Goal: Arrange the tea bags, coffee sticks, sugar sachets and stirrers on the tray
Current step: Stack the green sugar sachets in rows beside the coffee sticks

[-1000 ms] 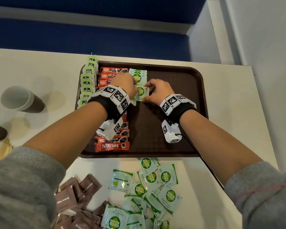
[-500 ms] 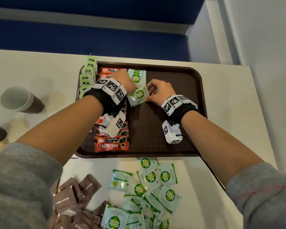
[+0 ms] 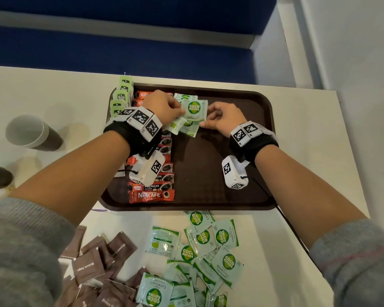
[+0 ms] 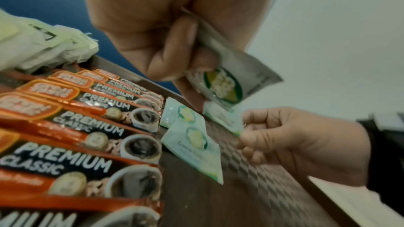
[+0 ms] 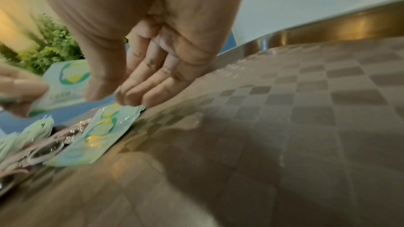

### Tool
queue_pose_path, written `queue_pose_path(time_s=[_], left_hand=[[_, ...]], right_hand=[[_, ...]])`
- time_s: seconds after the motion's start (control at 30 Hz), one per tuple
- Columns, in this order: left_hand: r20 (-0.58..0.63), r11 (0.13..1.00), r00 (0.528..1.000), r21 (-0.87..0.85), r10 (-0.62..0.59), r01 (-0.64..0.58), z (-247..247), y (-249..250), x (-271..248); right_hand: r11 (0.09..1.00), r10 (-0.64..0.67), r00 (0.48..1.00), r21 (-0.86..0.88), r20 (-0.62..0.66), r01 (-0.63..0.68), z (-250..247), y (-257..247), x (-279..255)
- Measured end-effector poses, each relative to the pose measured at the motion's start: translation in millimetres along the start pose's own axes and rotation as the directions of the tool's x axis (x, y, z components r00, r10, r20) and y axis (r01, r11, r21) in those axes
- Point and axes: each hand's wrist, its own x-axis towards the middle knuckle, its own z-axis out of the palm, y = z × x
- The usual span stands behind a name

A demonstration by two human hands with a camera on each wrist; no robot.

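Green sugar sachets [image 3: 194,109] are pinched in the left hand [image 3: 164,107] above the brown tray [image 3: 220,196], while a lower sachet's [image 3: 190,129] edge is pinched in the right hand's [image 3: 225,117] grip.

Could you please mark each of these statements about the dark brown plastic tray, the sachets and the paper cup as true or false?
1. The left hand holds green-and-white Coco Natura sugar sachets above the dark brown plastic tray. True.
2. The red coffee sticks lie in a heap on the white table. False: they lie in a column on the tray.
3. The brown sugar sachets are off the tray. True.
4. The grey paper cup stands on the tray. False: it is on the table, left of the tray.
5. The right hand is wrapped round a coffee stick. False: it touches no coffee stick.
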Motion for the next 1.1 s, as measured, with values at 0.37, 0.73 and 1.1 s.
queue_pose_path(time_s=[0.37, 0.73, 1.1], left_hand=[[-0.105, 0.994, 0.989, -0.018, -0.106, 0.105, -10.5, -24.9, -8.2], [-0.156, 0.993, 0.981, -0.025, -0.115, 0.113, -14.3, -31.0, -11.3], [-0.101, 0.991, 0.987, -0.047, -0.128, 0.123, -4.0, -31.6, -12.9]], right_hand=[[0.941, -0.006, 0.998, -0.337, -0.066, -0.017, 35.9, -12.1, 3.3], [0.963, -0.059, 0.994, -0.267, -0.087, 0.034, 33.6, -21.2, 20.4], [0.984, -0.065, 0.984, -0.173, -0.164, 0.037, 35.7, -13.2, 19.8]])
